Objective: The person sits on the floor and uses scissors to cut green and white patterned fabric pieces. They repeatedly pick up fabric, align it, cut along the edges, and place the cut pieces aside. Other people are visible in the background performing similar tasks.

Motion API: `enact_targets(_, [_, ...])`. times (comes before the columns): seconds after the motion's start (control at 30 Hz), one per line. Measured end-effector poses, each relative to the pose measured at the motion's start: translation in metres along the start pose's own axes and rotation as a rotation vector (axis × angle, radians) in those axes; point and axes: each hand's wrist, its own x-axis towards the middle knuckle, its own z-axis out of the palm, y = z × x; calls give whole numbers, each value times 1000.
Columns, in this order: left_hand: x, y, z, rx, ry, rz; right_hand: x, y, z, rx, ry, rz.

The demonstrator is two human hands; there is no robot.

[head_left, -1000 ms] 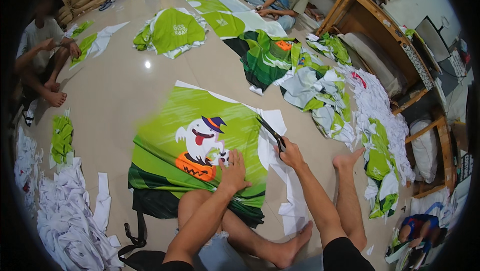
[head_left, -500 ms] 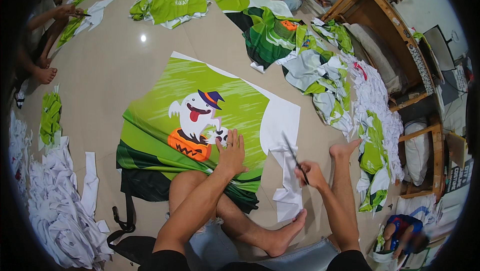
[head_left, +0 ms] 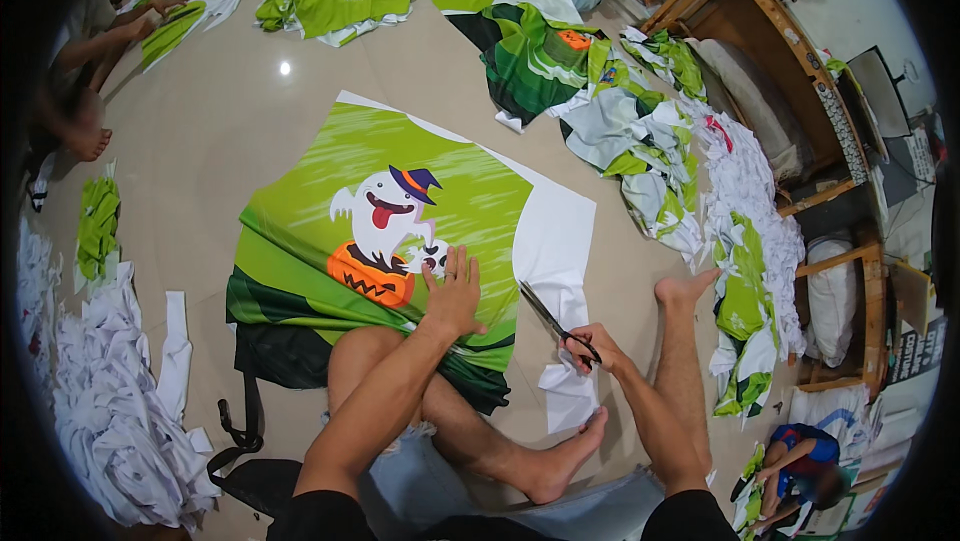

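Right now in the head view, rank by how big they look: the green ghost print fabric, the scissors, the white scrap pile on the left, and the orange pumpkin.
1. Green ghost print fabric, largest.
2. White scrap pile, though the fisheye rim distorts it.
3. Orange pumpkin.
4. Scissors in the right hand; close to the pumpkin in length but far slimmer.

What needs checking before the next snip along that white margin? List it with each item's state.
1. Left hand flat on the green printed fabric, pinning it down: ok.
2. Right hand gripping the scissors by the handles: ok.
3. Blades open, tips pointing at the white margin: ok.
4. Left hand's fingers clear of the blades, a gap showing between them: ok.
5. Fabric smooth where the cut runs: not ok, its near edge is folded and draped over the bent leg.
6. Whether the blades sit exactly on the print's border: cannot tell.
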Motion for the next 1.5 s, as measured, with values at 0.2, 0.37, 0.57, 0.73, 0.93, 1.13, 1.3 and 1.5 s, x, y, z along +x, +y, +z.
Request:
enact_targets(0.2, [-1,3,0,-4,43,15,-13,25,-11,-15,-61,-6])
enact_targets(0.37, [-1,12,13,23,71,201,-29,34,-5,18,-61,10])
enact_targets(0.57, [-5,13,13,77,16,192,-5,22,3,24,-61,-18])
enact_targets(0.73, [-5,12,14,69,18,193,4,9,11,23,-12,3])
enact_targets(0.93, [-5,11,17,86,31,176,3,6,23,-58,49,24])
enact_targets(1.13, [-6,13,16,91,11,172,2,4,41,44,89,30])
enact_targets(1.3, [-5,14,14,89,7,175,10,7,51,59,125,7])
enact_targets(1.5, [-5,13,16,88,18,170,8,-6,76,-28,169,33])
